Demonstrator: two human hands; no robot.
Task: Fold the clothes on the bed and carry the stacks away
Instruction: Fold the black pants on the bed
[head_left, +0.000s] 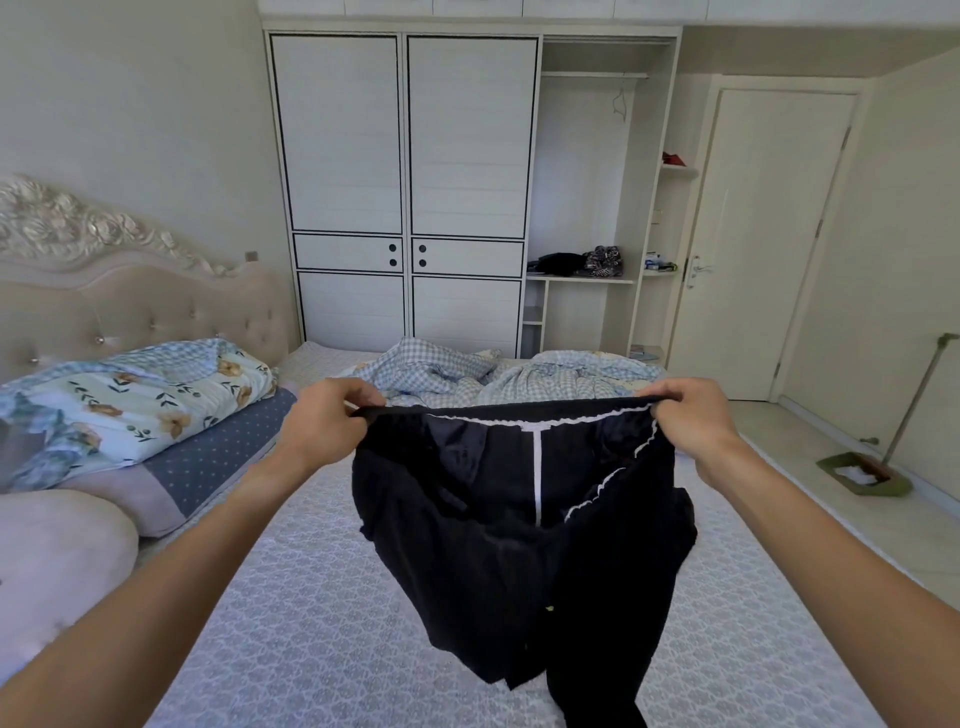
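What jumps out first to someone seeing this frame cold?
The black trousers, stretched by the waistband between the left hand and right hand, hanging mid-frame over the bed. Behind them a crumpled blue checked pile lies at the bed's far end. On the left, a floral quilt lies folded by the ornate headboard.

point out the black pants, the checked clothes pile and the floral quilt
black pants (498, 525): head view, on the dark fabric below the waistband
checked clothes pile (436, 371): head view, on the crumpled blue check fabric
floral quilt (156, 400): head view, on its folded top face
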